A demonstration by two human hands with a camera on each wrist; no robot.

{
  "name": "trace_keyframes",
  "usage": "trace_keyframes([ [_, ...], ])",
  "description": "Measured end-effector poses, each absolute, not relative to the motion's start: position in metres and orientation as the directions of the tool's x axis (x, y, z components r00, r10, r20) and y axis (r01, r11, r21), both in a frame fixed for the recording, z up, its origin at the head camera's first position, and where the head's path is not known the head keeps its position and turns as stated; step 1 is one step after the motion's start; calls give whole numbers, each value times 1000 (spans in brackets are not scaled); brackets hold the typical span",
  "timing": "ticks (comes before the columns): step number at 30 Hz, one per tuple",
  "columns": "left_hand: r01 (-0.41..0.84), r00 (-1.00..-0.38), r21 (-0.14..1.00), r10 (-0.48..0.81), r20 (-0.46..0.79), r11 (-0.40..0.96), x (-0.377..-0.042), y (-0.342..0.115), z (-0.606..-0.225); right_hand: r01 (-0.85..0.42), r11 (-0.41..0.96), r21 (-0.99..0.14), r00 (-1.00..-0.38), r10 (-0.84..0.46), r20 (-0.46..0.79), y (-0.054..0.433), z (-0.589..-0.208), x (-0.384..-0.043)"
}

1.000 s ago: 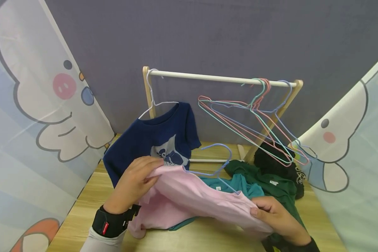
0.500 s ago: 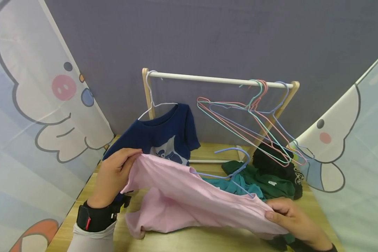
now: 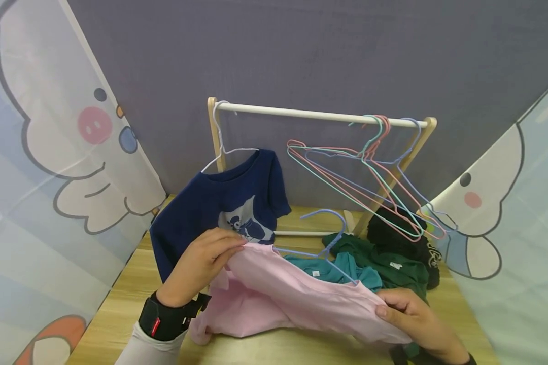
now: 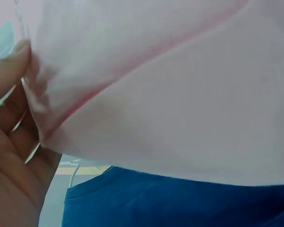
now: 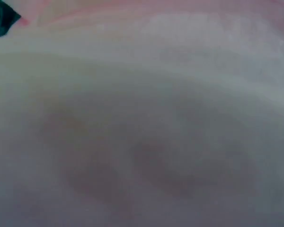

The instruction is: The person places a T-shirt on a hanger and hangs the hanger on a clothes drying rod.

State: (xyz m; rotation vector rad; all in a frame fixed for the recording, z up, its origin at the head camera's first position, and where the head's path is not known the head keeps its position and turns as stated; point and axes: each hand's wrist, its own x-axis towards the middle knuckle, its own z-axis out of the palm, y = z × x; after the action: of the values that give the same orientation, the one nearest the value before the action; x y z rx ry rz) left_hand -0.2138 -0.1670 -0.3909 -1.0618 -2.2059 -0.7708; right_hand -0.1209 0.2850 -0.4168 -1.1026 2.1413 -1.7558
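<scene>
A pink shirt (image 3: 297,289) stretches between both hands above the table, with a blue hanger (image 3: 335,238) in it. The hanger's hook and part of its arms stick out at the neckline; its ends are hidden in the cloth. My left hand (image 3: 205,263) pinches the shirt's left shoulder between thumb and fingers, and the left wrist view shows that thumb (image 4: 12,66) on the cloth. On the other side my right hand (image 3: 413,317) pinches the right shoulder. Pink cloth fills most of the right wrist view, blurred.
Behind stands a rack with a white rail (image 3: 297,112). A navy shirt (image 3: 228,197) hangs at its left on a white hanger, several bare hangers (image 3: 370,152) at its right. Teal (image 3: 338,268), dark green (image 3: 392,263) and black (image 3: 406,230) clothes lie on the wooden table (image 3: 123,304).
My left hand went out to the left, pulling the shirt wide, then came back to the right. The right hand shifted rightward and then slightly back. The hanger's hook swayed right and partly returned.
</scene>
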Motion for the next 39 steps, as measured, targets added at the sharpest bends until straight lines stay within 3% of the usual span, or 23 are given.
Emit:
trace_keyframes([
  [4, 787, -548, 253, 450, 705, 562, -216, -166, -392, -349, 70, -934, -774, -584, 245, 284, -415, -119],
  [7, 755, -576, 272, 405, 710, 596, -218, -170, -393, -210, 38, -977, -819, -553, 154, 286, -413, -119],
  [12, 694, -594, 291, 295, 748, 658, -223, -179, -391, -118, -49, -992, -842, -524, 126, 294, -408, -120],
  [15, 675, -560, 298, 205, 803, 675, -226, -183, -389, -121, -73, -990, -883, -448, 141, 300, -404, -118],
  [21, 670, -428, 275, 55, 902, 689, -230, -191, -383, -76, -123, -989, -967, -234, 103, 301, -392, -112],
  [23, 658, -405, 284, 10, 914, 698, -230, -195, -380, -66, -144, -987, -969, -228, 98, 294, -389, -112],
  [26, 611, -413, 321, -54, 909, 724, -230, -200, -376, -80, -236, -968, -935, -320, 155, 280, -390, -114],
  [30, 489, -519, 397, -106, 848, 777, -229, -206, -371, -62, -432, -900, -838, -467, 281, 254, -397, -119],
  [33, 407, -595, 432, -126, 794, 805, -227, -208, -371, -68, -506, -860, -805, -481, 347, 231, -402, -122],
  [35, 390, -605, 433, -128, 786, 813, -226, -208, -372, -104, -495, -863, -819, -450, 357, 217, -405, -123],
  [39, 420, -568, 418, -126, 813, 805, -223, -203, -373, -227, -394, -891, -857, -353, 375, 192, -410, -125],
])
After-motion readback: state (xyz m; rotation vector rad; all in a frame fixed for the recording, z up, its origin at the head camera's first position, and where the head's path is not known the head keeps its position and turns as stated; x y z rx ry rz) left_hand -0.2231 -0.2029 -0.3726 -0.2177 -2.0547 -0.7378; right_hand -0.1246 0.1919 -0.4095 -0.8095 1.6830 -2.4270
